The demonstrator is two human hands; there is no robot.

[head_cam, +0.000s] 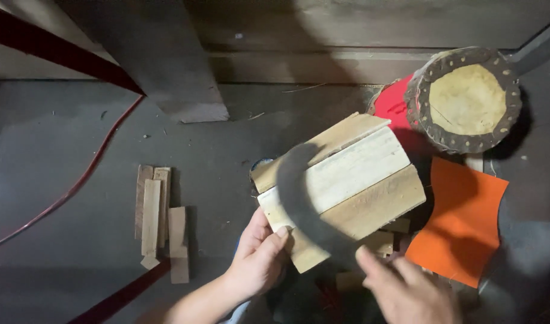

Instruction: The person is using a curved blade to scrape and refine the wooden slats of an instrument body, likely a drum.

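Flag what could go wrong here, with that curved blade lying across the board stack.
1. The curved blade lies across the plank block right beside the left hand; a slip could probably cut the fingers.
2. The right hand is blurred, so its grip on the blade cannot be judged.
3. The block rests partly on loose offcuts, so it may rock.

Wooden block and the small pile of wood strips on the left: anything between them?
Head view: bare dark floor lies between the wooden block and the wood strips. The left hand holds the block's near corner, below that stretch.
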